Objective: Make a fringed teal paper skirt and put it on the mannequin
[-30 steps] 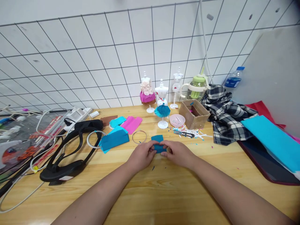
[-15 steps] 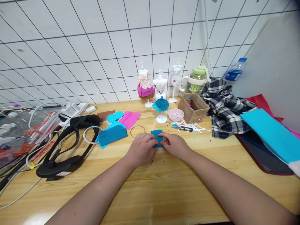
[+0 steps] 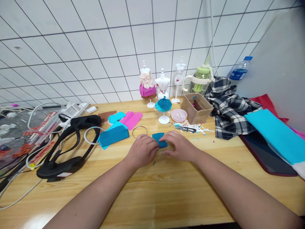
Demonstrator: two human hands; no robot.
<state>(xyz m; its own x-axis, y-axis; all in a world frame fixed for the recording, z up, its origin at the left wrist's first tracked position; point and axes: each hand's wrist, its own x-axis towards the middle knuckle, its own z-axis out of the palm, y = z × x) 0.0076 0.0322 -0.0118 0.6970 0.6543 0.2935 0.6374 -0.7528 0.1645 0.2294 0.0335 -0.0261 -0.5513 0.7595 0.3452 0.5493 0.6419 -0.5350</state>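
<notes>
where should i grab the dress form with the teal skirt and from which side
Probably by its bare white chest, coming from the near side. The form stands upright with nothing in front of its chest, while the teal skirt flares out below and could get crushed. The pink-skirted form crowds its left and the pink dish its lower right.

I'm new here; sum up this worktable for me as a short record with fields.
Left hand: at the left side of a small teal piece
Right hand: spread, index finger at the same piece
Front mannequin: teal skirt
Left mannequin: pale top, magenta skirt
Right of front mannequin: pink dish, cardboard box
</notes>
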